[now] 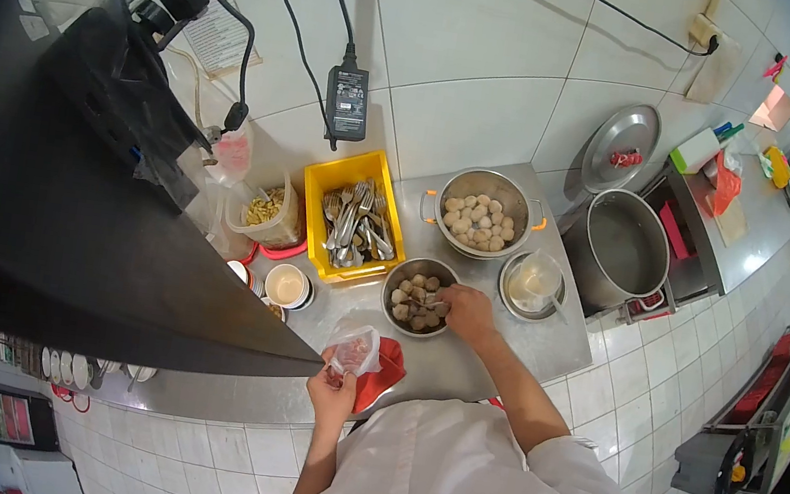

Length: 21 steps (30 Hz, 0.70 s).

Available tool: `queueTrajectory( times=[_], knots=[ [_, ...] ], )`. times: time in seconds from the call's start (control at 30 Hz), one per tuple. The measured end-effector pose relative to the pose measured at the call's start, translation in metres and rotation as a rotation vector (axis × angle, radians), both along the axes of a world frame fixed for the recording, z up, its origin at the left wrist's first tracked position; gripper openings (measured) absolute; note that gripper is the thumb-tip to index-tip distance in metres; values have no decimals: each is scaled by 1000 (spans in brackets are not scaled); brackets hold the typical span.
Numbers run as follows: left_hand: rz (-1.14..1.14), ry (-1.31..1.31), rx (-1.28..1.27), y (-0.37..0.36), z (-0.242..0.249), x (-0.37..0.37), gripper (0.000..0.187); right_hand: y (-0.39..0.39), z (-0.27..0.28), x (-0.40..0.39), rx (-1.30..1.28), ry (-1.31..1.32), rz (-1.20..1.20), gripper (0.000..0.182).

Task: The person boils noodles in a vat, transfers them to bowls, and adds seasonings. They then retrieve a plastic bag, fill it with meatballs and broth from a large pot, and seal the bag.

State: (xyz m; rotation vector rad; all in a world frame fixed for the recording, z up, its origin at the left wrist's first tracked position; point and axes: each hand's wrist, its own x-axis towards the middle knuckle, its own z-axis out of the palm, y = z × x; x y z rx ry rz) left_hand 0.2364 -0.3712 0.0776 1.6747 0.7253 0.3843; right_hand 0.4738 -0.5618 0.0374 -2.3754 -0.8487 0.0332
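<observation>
My left hand (332, 395) is closed on a clear plastic bag (356, 351), held beside a red cloth or bag (383, 377) at the counter's front edge. Over the right rim of a small metal bowl (398, 323) is my right hand (467, 312), its fingers closed round what looks like a thin metal utensil (427, 304) reaching among brown meatballs (414, 317). Behind that bowl stands a metal pot (489, 177) with orange handles, holding paler meatballs (477, 220).
A yellow bin (314, 236) of forks and spoons, stacked small bowls (288, 287) and a plastic tub (289, 222) stand left. Metal plates with a plastic container (534, 279) lie right, near a large pot (602, 266). A dark hood (140, 262) overhangs the left side.
</observation>
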Motion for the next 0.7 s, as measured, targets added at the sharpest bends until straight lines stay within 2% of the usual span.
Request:
queueTrajectory(
  times=[0.1,0.17,0.3,0.47,0.6,0.7],
  knots=[
    [-7,-65,9,4,-11,-4,51,-2,0,1,-38,83,-48,23],
    [19,-15,35,9,-20,-7,52,-4,-7,2,50,176,-109,22],
    [14,-14,37,11,-20,-7,53,-9,-13,3,74,164,-117,23],
    [13,-35,-5,8,-9,-5,53,-15,-4,-1,282,191,-146,23],
    [6,1,27,9,-19,-8,53,-22,5,-1,299,256,-182,23],
    [-26,-91,15,8,-15,-1,52,-28,0,7,284,195,-173,24]
  ],
)
